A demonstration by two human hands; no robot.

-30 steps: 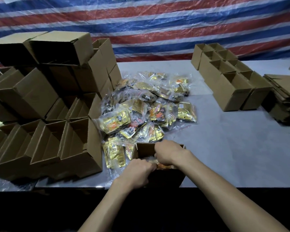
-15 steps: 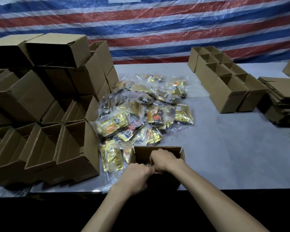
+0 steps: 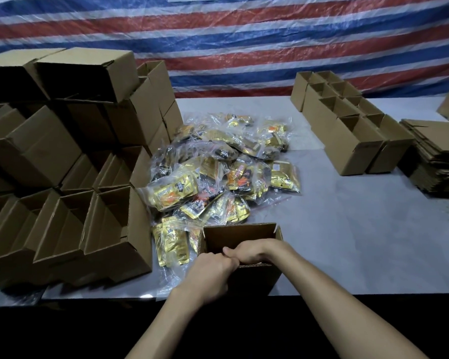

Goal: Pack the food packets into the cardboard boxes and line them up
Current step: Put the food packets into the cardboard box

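An open cardboard box (image 3: 240,233) stands at the table's front edge. Both my hands reach into it at its near rim, knuckles touching. My left hand (image 3: 210,273) is a fist at the near-left corner. My right hand (image 3: 254,251) has its fingers curled down inside the box. They bear on a food packet in the box, which they almost wholly hide. A pile of gold and orange food packets (image 3: 218,177) in clear bags lies just behind the box.
Open empty boxes (image 3: 109,229) are stacked in rows on the left, reaching close to the box I work in. A double row of upright boxes (image 3: 347,136) stands at the back right, with flat folded cartons (image 3: 441,156) beside it. The grey table (image 3: 360,242) is bare at front right.
Both hands have sunk lower into the box and drawn toward its near rim. The orange packet seen between them earlier is now hidden.
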